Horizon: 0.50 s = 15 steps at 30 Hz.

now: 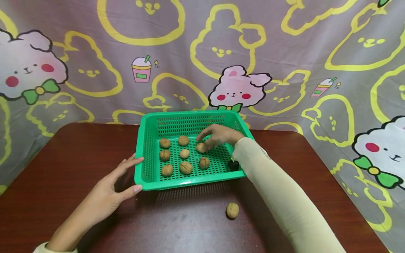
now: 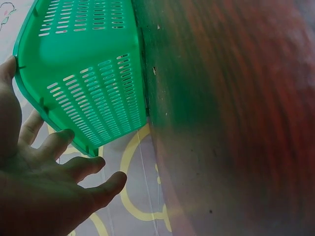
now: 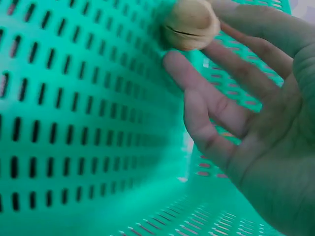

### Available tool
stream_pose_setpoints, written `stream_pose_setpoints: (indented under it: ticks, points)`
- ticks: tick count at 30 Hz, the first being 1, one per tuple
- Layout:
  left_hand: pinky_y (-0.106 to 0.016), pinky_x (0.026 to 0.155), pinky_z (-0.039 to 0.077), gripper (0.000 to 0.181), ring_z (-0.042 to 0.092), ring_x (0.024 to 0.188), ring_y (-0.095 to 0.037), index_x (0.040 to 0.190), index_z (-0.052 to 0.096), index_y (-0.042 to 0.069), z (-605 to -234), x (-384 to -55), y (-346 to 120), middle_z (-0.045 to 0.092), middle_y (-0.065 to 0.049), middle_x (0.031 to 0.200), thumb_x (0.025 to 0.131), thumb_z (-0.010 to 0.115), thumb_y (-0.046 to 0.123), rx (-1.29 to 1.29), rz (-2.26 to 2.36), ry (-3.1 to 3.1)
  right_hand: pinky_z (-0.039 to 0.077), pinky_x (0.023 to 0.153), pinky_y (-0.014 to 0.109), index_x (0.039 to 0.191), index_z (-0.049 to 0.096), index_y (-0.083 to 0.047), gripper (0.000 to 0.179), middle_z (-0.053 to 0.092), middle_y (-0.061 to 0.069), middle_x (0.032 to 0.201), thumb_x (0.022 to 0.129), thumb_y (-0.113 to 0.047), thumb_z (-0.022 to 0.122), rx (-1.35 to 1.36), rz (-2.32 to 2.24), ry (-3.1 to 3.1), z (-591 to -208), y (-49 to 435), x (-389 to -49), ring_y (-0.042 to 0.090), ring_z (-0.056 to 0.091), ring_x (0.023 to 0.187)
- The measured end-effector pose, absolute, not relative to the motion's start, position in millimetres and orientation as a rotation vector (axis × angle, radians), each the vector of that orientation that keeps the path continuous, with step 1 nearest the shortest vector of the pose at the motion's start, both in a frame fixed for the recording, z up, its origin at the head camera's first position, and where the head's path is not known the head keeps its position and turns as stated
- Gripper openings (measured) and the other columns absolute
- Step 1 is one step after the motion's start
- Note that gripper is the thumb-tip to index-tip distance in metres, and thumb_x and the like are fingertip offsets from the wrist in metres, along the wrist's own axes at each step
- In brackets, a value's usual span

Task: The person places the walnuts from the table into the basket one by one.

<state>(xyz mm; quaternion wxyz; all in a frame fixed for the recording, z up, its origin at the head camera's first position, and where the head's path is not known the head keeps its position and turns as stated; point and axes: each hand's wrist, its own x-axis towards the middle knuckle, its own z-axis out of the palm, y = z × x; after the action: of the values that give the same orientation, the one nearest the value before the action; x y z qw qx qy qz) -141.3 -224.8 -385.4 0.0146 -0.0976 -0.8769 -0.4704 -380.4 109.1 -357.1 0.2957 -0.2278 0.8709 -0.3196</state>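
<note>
A green plastic basket (image 1: 190, 183) with slotted walls stands on the table, with several walnuts in loose rows on its floor. Inside it, my right hand (image 1: 218, 135) reaches down and holds a walnut (image 3: 189, 24) between thumb and fingertips, close over the basket floor. A walnut (image 1: 204, 162) lies just in front of that hand, and a smaller pale one (image 1: 184, 153) to its left. My left hand (image 1: 105, 191) is spread at the basket's left end, thumb and fingertips against the rim; the left wrist view shows its fingers (image 2: 59, 142) along the outside edge.
One loose walnut (image 1: 232, 210) lies on the dark brown table (image 1: 177, 225) in front of the basket. A small black object (image 1: 233, 164) shows beneath the right sleeve. Behind the table hangs a patterned cloth (image 1: 177, 59) with cartoon bunnies.
</note>
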Motion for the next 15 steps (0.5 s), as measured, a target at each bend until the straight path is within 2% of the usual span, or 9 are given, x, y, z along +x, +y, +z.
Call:
stream_pose_setpoints:
  ticks: [3, 8, 12, 15]
  points:
    - [-0.085, 0.111, 0.021, 0.07, 0.013, 0.16, -0.05, 0.156, 0.045, 0.041, -386, -142, -224, 0.027, 0.005, 0.173, 0.095, 0.079, 0.032, -0.304, -1.466, -2.727, 0.059, 0.095, 0.046, 0.136, 0.07, -0.015, 0.038, 0.065, 0.006, 0.143, 0.099, -0.025, 0.074, -0.598, -0.851, 2.419, -353, 112, -380, 0.028, 0.074, 0.097]
    - [-0.085, 0.111, 0.021, 0.07, 0.012, 0.16, -0.05, 0.156, 0.045, 0.041, -387, -142, -223, 0.026, 0.004, 0.174, 0.095, 0.079, 0.033, -0.308, -1.474, -2.728, 0.057, 0.102, 0.051, 0.136, 0.069, -0.008, 0.04, 0.061, 0.009, 0.148, 0.1, -0.026, 0.072, -0.617, -0.865, 2.543, -333, 115, -373, 0.036, 0.074, 0.102]
    - [-0.085, 0.111, 0.021, 0.069, 0.012, 0.161, -0.05, 0.156, 0.045, 0.041, -386, -141, -223, 0.025, 0.004, 0.174, 0.095, 0.079, 0.033, -0.306, -1.469, -2.727, 0.06, 0.094, 0.048, 0.133, 0.072, -0.008, 0.038, 0.066, 0.01, 0.141, 0.1, -0.027, 0.073, -0.696, -0.848, 2.624, -309, 119, -362, 0.031, 0.075, 0.098]
    - [-0.085, 0.11, 0.021, 0.07, 0.012, 0.161, -0.049, 0.156, 0.045, 0.042, -385, -140, -224, 0.025, 0.005, 0.174, 0.095, 0.078, 0.034, -0.301, -1.462, -2.732, 0.059, 0.085, 0.042, 0.129, 0.074, -0.011, 0.034, 0.074, 0.008, 0.128, 0.099, -0.027, 0.074, -0.765, -0.851, 2.675, -291, 126, -349, 0.023, 0.074, 0.089]
